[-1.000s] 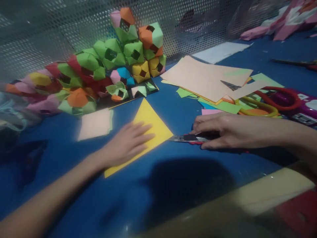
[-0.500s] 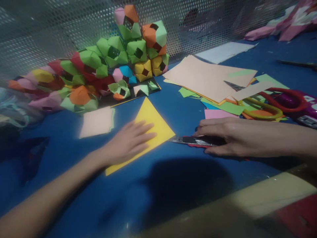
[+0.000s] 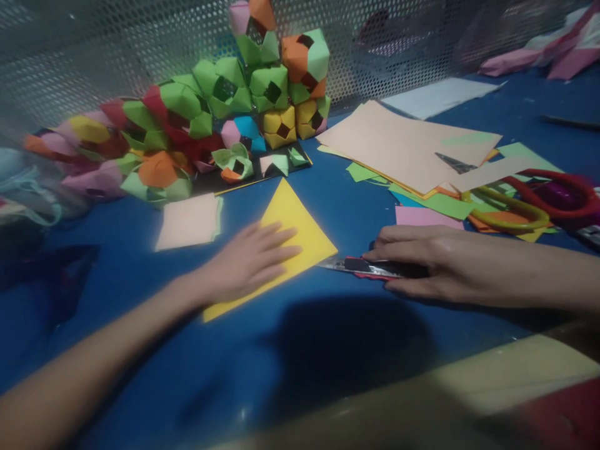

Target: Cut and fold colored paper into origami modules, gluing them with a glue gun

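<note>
A sheet of yellow paper (image 3: pixel 307 234), triangular in outline, lies on the blue table (image 3: pixel 225 369). Spread flat across it, my left hand (image 3: pixel 250 259) rests with its fingers apart. My right hand (image 3: pixel 424 262) is closed around a utility knife (image 3: pixel 370 267) with a dark and red handle. The knife's blade lies at the paper's right corner, with its tip at or under the lower edge; I cannot tell which. Left of the paper sits a small stack of pale pink squares (image 3: pixel 186 222) with light green edges below.
Folded paper blocks (image 3: pixel 225 87) are piled before a perforated metal screen (image 3: pixel 154 44). Large pale sheets (image 3: pixel 403 144) and coloured scraps lie at the right, with yellow-handled scissors (image 3: pixel 510 215) and red-handled scissors (image 3: pixel 574 187) on them. A white sheet (image 3: pixel 440 97) lies farther back.
The view has shifted slightly, so the scene sits a little more to the right and higher. Both hands, the yellow paper and the knife keep nearly the same places relative to each other.
</note>
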The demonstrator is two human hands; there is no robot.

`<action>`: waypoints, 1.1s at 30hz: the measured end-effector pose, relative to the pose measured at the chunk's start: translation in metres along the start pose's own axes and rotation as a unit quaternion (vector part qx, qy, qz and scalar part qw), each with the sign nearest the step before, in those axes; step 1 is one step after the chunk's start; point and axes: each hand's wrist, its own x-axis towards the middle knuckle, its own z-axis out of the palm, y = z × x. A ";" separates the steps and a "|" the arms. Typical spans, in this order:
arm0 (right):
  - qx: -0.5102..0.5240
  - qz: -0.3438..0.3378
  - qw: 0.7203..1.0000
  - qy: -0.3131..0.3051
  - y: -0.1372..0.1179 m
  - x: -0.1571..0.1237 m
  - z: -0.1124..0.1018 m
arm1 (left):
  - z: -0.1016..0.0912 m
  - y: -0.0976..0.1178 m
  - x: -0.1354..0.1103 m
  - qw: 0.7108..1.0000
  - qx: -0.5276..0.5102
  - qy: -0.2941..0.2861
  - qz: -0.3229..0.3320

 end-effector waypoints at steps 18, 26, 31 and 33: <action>0.025 -0.007 0.999 -0.042 -0.014 0.008 0.006 | -0.001 0.003 0.001 1.000 -0.028 -0.002 -0.013; 0.006 -0.014 0.999 -0.042 -0.017 0.010 0.007 | -0.002 0.005 0.001 0.999 -0.027 -0.009 -0.016; 0.002 -0.021 1.000 -0.020 -0.019 0.011 0.009 | -0.002 0.006 0.001 1.000 -0.024 -0.006 -0.016; 0.001 -0.027 1.000 -0.015 -0.019 0.012 0.010 | -0.001 0.005 0.001 1.000 -0.020 -0.006 -0.016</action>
